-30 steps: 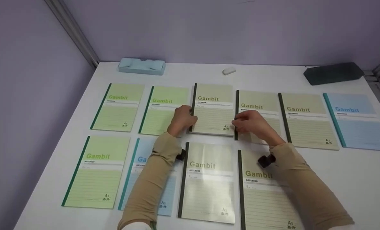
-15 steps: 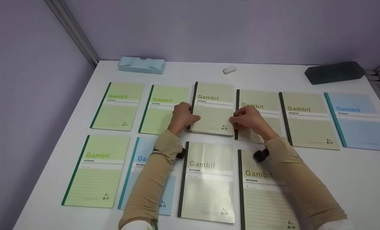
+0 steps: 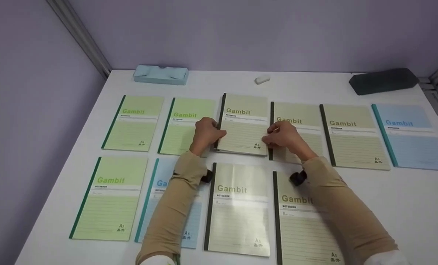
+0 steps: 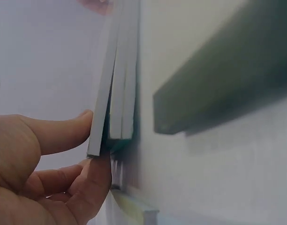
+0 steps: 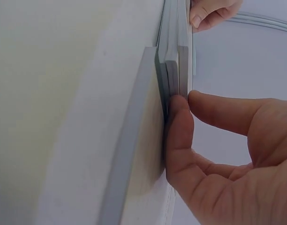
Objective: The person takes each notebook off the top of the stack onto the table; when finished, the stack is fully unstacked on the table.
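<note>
**Head view: two hands clasp a stack of tan notebooks**

Head view shows a white desk [image 3: 406, 206] covered with Gambit notebooks in two rows, green ones [image 3: 132, 123] at the left, tan in the middle, a blue one [image 3: 410, 138] at far right. In the middle of the back row sits a small stack of tan notebooks [image 3: 242, 127]. Left hand [image 3: 205, 135] grips its dark spine edge, right hand [image 3: 287, 138] its opposite edge, fingers [image 5: 181, 140] curled round the stack's edges in both wrist views. Beyond lie a dark case [image 3: 382, 81], a pale blue case [image 3: 160, 74] and a small eraser [image 3: 262, 79].
</note>
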Tool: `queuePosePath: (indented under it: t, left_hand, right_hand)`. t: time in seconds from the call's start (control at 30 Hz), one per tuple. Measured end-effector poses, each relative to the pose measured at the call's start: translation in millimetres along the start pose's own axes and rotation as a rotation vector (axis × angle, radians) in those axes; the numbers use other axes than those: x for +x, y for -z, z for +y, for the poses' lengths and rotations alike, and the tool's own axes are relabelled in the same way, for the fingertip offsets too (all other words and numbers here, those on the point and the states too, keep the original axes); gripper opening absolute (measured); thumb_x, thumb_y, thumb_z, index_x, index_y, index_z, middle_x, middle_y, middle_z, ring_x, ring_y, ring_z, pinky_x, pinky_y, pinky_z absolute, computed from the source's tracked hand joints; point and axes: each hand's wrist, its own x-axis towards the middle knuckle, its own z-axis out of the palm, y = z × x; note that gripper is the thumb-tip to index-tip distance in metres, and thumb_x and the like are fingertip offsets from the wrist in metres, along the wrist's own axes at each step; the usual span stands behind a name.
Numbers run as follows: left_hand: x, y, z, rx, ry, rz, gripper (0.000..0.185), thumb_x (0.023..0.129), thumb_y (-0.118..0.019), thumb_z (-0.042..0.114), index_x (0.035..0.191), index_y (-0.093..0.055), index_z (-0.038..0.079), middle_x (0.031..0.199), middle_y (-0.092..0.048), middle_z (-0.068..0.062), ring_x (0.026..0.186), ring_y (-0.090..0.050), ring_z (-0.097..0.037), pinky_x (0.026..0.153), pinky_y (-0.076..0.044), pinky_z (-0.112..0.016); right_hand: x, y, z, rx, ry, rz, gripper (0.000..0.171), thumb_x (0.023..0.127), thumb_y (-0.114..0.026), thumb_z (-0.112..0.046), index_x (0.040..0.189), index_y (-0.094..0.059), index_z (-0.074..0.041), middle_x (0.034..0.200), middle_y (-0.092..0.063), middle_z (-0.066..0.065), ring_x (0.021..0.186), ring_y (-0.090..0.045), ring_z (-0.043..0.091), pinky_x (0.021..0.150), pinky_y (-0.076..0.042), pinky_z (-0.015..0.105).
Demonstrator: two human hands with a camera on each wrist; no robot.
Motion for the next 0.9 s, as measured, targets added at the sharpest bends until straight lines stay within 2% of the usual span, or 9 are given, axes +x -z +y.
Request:
queuePosePath:
  t: [0.17,0.37,0.53,0.63,0.7,0.77,0.8,0.87,0.9]
  left_hand:
    - [-0.2,1.0,1.8,0.025,-0.007,0.028,0.018,0.083,-0.070,0.011,0.092,-0.072,-0.005,0.093,-0.069,-0.017,0.077,-0.062,-0.024,0.066,-0.052,-0.035]
    - [0.5,-0.9,0.4,0.056,-0.025,0.044,0.015,0.082,-0.072,0.013,0.086,-0.076,-0.001,0.088,-0.071,-0.013,0.074,-0.064,-0.023,0.064,-0.052,-0.034]
    - [-1.1,-1.9,-3.5,0.061,-0.073,0.058,0.012,0.080,-0.075,0.012,0.076,-0.076,0.001,0.072,-0.070,-0.007,0.060,-0.055,-0.014,0.057,-0.047,-0.028]
    - [-1.5,-1.2,-3.9,0.088,-0.107,0.044,0.028,0.082,-0.071,0.010,0.056,-0.065,0.006,0.053,-0.054,0.001,0.051,-0.040,-0.009,0.050,-0.035,-0.024]
    - [-1.4,-0.2,-3.4,0.109,-0.120,0.031,0.035,0.084,-0.067,0.008,0.051,-0.056,0.009,0.051,-0.044,0.003,0.049,-0.034,-0.009,0.048,-0.030,-0.023]
    - [-1.2,1.2,-3.3,0.132,-0.122,0.011,0.035,0.086,-0.062,0.005,0.052,-0.055,0.009,0.053,-0.044,0.000,0.051,-0.033,-0.012,0.048,-0.028,-0.024]
    - [-1.0,1.7,-3.5,0.138,-0.117,0.012,0.031,0.086,-0.061,0.004,0.055,-0.061,0.007,0.056,-0.051,0.000,0.053,-0.038,-0.011,0.049,-0.031,-0.023]
    - [-1.2,3.0,-4.2,0.124,-0.096,0.012,0.019,0.086,-0.062,0.004,0.072,-0.075,0.006,0.070,-0.066,-0.003,0.060,-0.050,-0.013,0.053,-0.039,-0.023]
    - [-1.4,3.7,-4.7,0.110,-0.085,0.010,0.015,0.086,-0.063,0.005,0.083,-0.078,0.005,0.079,-0.070,-0.006,0.065,-0.056,-0.014,0.058,-0.044,-0.024]
  right_hand:
    - [-0.2,0.2,-3.0,-0.025,-0.004,0.012,0.042,0.084,-0.071,-0.013,0.116,-0.054,0.008,0.103,-0.059,0.018,0.071,-0.064,0.013,0.064,-0.051,0.025]
    - [-0.3,-0.9,-3.2,-0.044,-0.019,0.018,0.044,0.084,-0.071,-0.014,0.117,-0.053,0.009,0.105,-0.058,0.019,0.070,-0.064,0.013,0.064,-0.050,0.025]
    - [-2.4,-2.8,-4.2,-0.083,-0.009,0.025,0.044,0.085,-0.071,-0.016,0.117,-0.053,0.008,0.106,-0.058,0.018,0.074,-0.062,0.015,0.066,-0.048,0.027]
    - [-4.1,-2.9,-5.3,-0.108,0.004,0.028,0.044,0.086,-0.070,-0.018,0.116,-0.053,0.008,0.106,-0.056,0.018,0.076,-0.057,0.016,0.067,-0.046,0.029]
    - [-5.2,-2.5,-6.6,-0.118,0.009,0.028,0.043,0.086,-0.069,-0.018,0.116,-0.053,0.008,0.106,-0.056,0.018,0.076,-0.056,0.017,0.067,-0.046,0.030]
    - [-6.3,-2.4,-7.6,-0.130,0.015,0.025,0.042,0.087,-0.069,-0.019,0.115,-0.052,0.008,0.105,-0.055,0.018,0.074,-0.055,0.017,0.066,-0.045,0.030]
    - [-6.7,-2.3,-8.2,-0.137,0.018,0.026,0.042,0.087,-0.069,-0.019,0.115,-0.052,0.008,0.105,-0.055,0.017,0.073,-0.055,0.017,0.065,-0.045,0.030]
    - [-7.6,-2.0,-9.3,-0.150,0.026,0.030,0.040,0.086,-0.069,-0.019,0.113,-0.054,0.007,0.102,-0.056,0.016,0.071,-0.054,0.016,0.063,-0.044,0.029]
    - [-8.0,-1.8,-9.7,-0.159,0.032,0.034,0.039,0.086,-0.069,-0.019,0.112,-0.054,0.007,0.101,-0.056,0.016,0.070,-0.053,0.015,0.063,-0.043,0.029]
